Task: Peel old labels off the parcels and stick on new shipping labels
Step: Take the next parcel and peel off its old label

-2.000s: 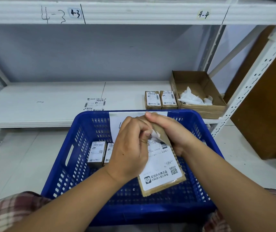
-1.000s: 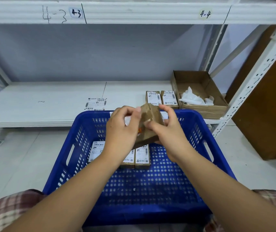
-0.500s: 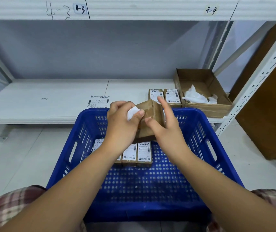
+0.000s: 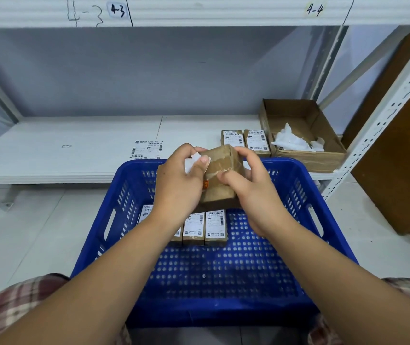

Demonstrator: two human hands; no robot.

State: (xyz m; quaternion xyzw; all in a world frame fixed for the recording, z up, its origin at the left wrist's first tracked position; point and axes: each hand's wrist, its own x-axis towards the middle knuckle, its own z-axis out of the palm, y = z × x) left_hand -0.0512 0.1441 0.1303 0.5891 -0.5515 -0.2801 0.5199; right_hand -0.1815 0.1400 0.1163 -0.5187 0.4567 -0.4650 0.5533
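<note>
Above the crate's (image 4: 223, 317) far rim, the left hand (image 4: 179, 180) pinches a white label (image 4: 191, 162) scrap at the parcel's (image 4: 220, 175) left edge; the right hand (image 4: 251, 192) clamps the parcel. Pulling too sharply could tear the label, leaving residue.

The left hand (image 4: 177, 185) and right hand (image 4: 253, 195) hold a parcel (image 4: 220, 175) over a crate (image 4: 223, 312). 3 boxes (image 4: 194, 229) lie in it below them. On the shelf (image 4: 62, 155) behind, a label sheet (image 4: 147, 149) lies beyond the left hand, with 2 small parcels (image 4: 246, 143) and a carton (image 4: 308, 160) beyond the right.
</note>
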